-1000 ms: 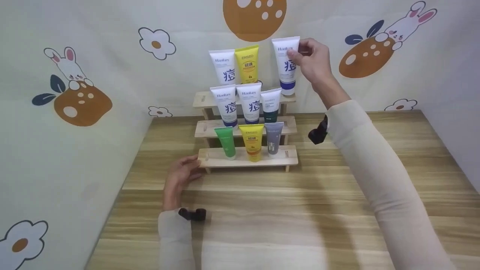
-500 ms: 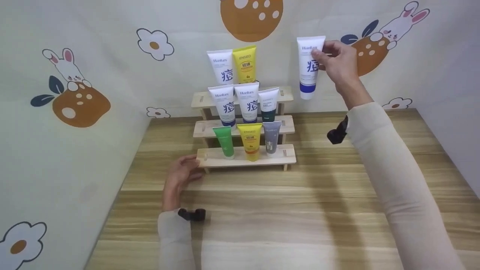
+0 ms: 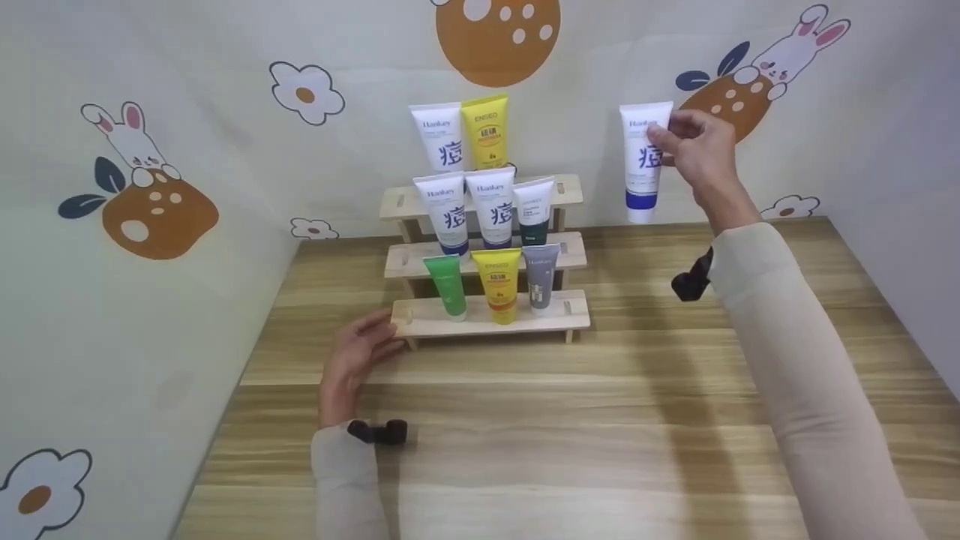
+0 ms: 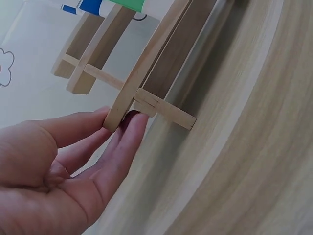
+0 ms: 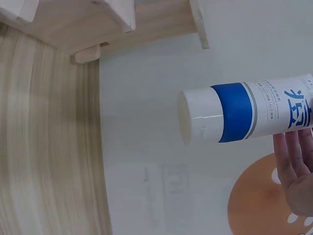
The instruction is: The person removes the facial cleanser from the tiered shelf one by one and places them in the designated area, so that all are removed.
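My right hand (image 3: 705,154) pinches a white squeeze tube (image 3: 643,161) with a blue band and white cap, held upright in the air right of the rack. In the right wrist view that tube (image 5: 254,110) lies across the picture, fingers (image 5: 293,161) behind it. My left hand (image 3: 356,360) holds the left end of the lowest shelf of a three-tier wooden rack (image 3: 409,322). The left wrist view shows thumb and fingers on either side of the shelf end (image 4: 117,110). On the rack's top tier stand a white tube (image 3: 439,135) and a yellow tube (image 3: 486,131).
The middle tier bears two white-and-blue tubes (image 3: 493,206) and a white-and-green one (image 3: 534,210). Green (image 3: 448,286), yellow (image 3: 500,285) and grey (image 3: 541,277) tubes stand on the lowest tier. A printed cloth backdrop (image 3: 360,150) rises behind the wooden table (image 3: 510,442).
My right hand has carried the white tube from above the top tier's right end out to the right, then slightly lower. My left hand stays at the lowest shelf's end.
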Demonstrator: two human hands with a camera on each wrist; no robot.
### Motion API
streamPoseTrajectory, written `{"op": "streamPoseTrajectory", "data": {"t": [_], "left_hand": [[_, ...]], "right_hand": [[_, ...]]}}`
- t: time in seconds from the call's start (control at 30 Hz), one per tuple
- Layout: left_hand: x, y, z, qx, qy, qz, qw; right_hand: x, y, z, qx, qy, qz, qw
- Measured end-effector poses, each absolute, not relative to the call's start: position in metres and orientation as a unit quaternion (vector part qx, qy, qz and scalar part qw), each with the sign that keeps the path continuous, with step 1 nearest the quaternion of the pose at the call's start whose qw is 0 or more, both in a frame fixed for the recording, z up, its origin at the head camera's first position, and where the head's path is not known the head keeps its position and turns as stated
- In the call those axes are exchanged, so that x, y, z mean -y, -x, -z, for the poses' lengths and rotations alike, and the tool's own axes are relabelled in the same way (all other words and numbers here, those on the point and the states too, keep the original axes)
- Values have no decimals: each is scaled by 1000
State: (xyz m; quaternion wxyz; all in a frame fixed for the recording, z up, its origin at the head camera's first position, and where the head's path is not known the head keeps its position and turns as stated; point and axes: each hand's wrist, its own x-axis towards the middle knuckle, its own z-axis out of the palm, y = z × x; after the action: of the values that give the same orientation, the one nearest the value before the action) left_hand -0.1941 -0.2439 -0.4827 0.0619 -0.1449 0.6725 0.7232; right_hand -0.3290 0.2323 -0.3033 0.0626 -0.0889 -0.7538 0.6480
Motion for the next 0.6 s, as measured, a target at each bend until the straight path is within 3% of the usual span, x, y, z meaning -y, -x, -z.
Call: {"op": "streamPoseTrajectory", "data": {"t": [0.6], "left_hand": [[245, 199, 486, -652, 143, -741, 75]], "right_hand": [[-254, 332, 365, 752, 117, -648, 30]]}}
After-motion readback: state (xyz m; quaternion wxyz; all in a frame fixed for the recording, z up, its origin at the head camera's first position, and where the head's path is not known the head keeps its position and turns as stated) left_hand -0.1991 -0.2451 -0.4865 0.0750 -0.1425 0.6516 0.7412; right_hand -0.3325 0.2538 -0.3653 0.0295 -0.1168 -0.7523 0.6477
